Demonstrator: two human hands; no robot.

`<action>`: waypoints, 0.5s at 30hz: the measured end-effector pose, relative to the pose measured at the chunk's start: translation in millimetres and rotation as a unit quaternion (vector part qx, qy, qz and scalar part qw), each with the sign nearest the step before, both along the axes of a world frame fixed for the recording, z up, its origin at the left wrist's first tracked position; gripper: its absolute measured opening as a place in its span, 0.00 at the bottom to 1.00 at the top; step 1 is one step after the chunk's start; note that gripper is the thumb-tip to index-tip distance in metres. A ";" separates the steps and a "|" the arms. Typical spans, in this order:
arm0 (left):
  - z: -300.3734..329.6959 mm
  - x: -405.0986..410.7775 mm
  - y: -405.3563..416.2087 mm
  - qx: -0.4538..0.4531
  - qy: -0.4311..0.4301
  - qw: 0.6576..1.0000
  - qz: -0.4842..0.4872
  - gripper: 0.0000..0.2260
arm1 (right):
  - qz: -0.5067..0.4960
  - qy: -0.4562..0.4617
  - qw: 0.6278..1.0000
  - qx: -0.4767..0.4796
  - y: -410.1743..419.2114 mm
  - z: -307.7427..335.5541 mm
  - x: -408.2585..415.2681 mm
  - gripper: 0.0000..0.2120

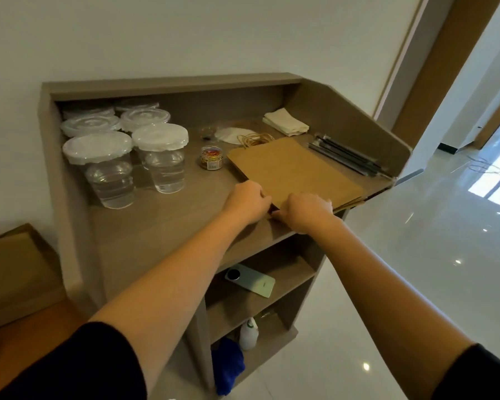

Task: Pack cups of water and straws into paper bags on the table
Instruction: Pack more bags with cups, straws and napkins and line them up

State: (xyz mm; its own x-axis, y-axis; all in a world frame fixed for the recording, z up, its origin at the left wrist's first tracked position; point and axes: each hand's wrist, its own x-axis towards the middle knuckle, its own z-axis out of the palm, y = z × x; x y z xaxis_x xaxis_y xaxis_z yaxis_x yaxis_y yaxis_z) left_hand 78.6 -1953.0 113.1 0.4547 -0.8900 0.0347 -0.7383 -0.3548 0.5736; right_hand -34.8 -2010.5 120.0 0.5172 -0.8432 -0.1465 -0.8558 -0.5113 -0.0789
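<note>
A grey-brown wooden counter point(162, 226) is standing against a white wall, with glossy floor tiles shining to the right. On its top, a flat stack of paper bags point(295, 171) is lying near the front edge, and both of the person's hands are meeting at its near corner. The left hand point(247, 202) and right hand point(306, 210) are curling their fingers onto that corner, pinching at the bag edge. Lidded cups of water point(127, 157) are sitting together at the left, well apart from the bags. Dark straws point(347, 155) are lying beside the bags along the right wall.
</note>
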 end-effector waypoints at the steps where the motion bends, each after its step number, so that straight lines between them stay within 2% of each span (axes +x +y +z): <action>1: -0.7 -2.4 -1.0 -0.012 0.028 0.999 0.025 0.16 | 0.010 0.001 1.000 0.004 4.5 2.8 -2.7 0.18; 3: -2.1 -7.7 -1.5 -0.040 0.139 0.985 0.098 0.17 | 0.033 -0.004 0.999 -0.006 15.4 9.2 -10.2 0.18; 5: -2.4 -12.6 2.6 -0.066 0.263 0.948 0.167 0.16 | 0.059 -0.012 0.998 -0.037 29.4 14.8 -19.4 0.18; 7: -1.9 -14.9 8.2 -0.107 0.384 0.895 0.198 0.14 | 0.090 -0.021 0.994 -0.063 44.7 16.6 -28.8 0.19; 9: -0.7 -15.6 14.7 -0.164 0.490 0.827 0.219 0.11 | 0.125 -0.022 0.989 -0.073 60.5 13.7 -37.4 0.18; 10: -1.2 -16.4 18.8 -0.192 0.514 0.802 0.234 0.08 | 0.141 -0.020 0.987 -0.075 67.9 11.1 -41.9 0.18; 11: -2.3 -17.3 23.6 -0.212 0.517 0.791 0.247 0.06 | 0.156 -0.021 0.985 -0.074 73.2 7.9 -46.1 0.18; 13: -5.7 -23.1 35.6 -0.235 0.490 0.799 0.257 0.06 | 0.172 -0.037 0.984 -0.039 78.2 3.2 -52.8 0.19; 15: -10.2 -31.8 52.5 -0.254 0.462 0.812 0.251 0.08 | 0.162 -0.093 0.981 0.048 79.7 2.8 -56.7 0.25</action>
